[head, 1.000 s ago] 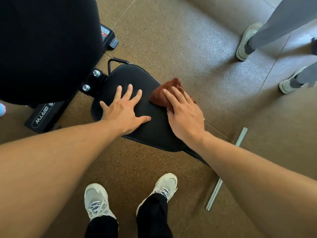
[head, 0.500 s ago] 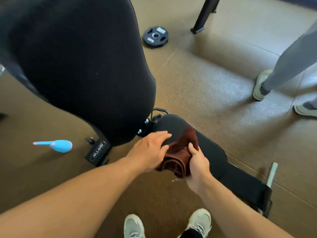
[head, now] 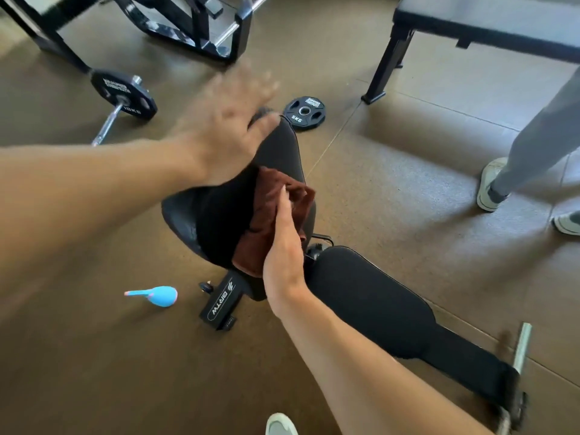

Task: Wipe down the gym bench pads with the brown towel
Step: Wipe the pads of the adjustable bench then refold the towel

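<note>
So we're looking down at the bench here. The tilted back pad is the biggest thing in play, black and padded, and we're guessing the cover is smooth and a bit slick, with firm foam under it that gives a little when pushed. It isn't something to lift, so we're just bracing it. The seat pad is lying flatter behind our right arm, same material by the look of it.

Our left hand is blurry, fingers spread out flat, up around the top end of the back pad; we can't tell for sure if it's actually touching. Our right hand is pressing the brown towel against the face of the back pad, fingers straight and together rather than gripping.

The towel is bunched and floppy, light, probably grabby terry. We're thinking a flat palm over the middle of the wad is the best hold, since a loose edge would just fold under and drag.
</note>
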A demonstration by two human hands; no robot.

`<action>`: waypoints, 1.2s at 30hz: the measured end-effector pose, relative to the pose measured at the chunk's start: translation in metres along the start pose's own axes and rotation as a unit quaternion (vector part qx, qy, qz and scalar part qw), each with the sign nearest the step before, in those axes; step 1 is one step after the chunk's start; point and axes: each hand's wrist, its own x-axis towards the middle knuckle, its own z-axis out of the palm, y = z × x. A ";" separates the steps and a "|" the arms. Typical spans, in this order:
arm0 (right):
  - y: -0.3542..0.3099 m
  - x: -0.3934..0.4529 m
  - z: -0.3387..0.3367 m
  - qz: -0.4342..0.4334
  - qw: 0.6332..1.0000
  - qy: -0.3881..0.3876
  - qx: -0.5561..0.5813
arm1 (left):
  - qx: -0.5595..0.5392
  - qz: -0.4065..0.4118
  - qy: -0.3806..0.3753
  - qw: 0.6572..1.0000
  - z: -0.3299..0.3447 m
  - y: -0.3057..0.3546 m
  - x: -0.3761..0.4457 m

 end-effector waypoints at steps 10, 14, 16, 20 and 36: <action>0.008 0.043 0.007 0.020 0.989 0.115 -0.093 | -0.046 0.031 -0.058 0.997 0.012 -0.017 0.008; 0.009 -0.026 0.032 -0.076 0.987 0.045 -0.137 | -0.052 0.092 -0.063 0.992 0.009 -0.015 0.022; 0.009 -0.041 0.043 -0.109 0.969 0.026 -0.221 | -0.093 0.073 -0.050 0.992 0.011 -0.017 0.024; -0.006 0.022 0.029 -0.101 0.962 0.104 -0.231 | -0.139 0.048 -0.022 0.989 0.015 -0.017 0.024; -0.047 0.064 0.019 -0.095 0.969 0.113 -0.196 | -0.174 -0.075 0.006 0.982 0.018 -0.021 0.036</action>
